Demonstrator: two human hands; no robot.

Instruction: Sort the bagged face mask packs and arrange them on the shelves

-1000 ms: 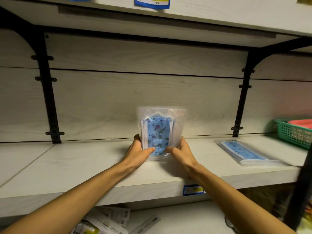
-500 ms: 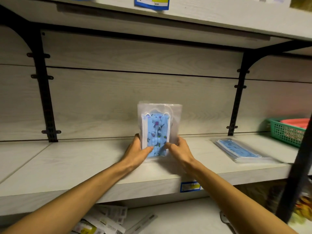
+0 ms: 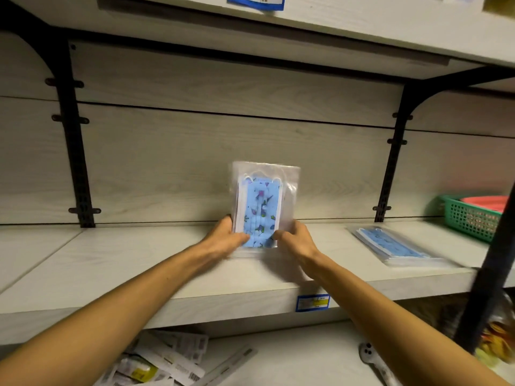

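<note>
Upright on the shelf point(image 3: 111, 254), the mask pack point(image 3: 262, 207) stands near the back panel — left hand point(image 3: 223, 240) and right hand point(image 3: 296, 240) grip its lower edges (another pack point(image 3: 395, 246) lies flat, well right).

I see a pale wood-grain shelf point(image 3: 117, 263) fixed to black brackets. A bagged pack of printed blue masks point(image 3: 260, 210) stands upright near its back panel, its bottom edge on the board. To the right a second bagged mask pack point(image 3: 395, 246) lies flat, and a green mesh basket point(image 3: 471, 215) sits at the far right end.
</note>
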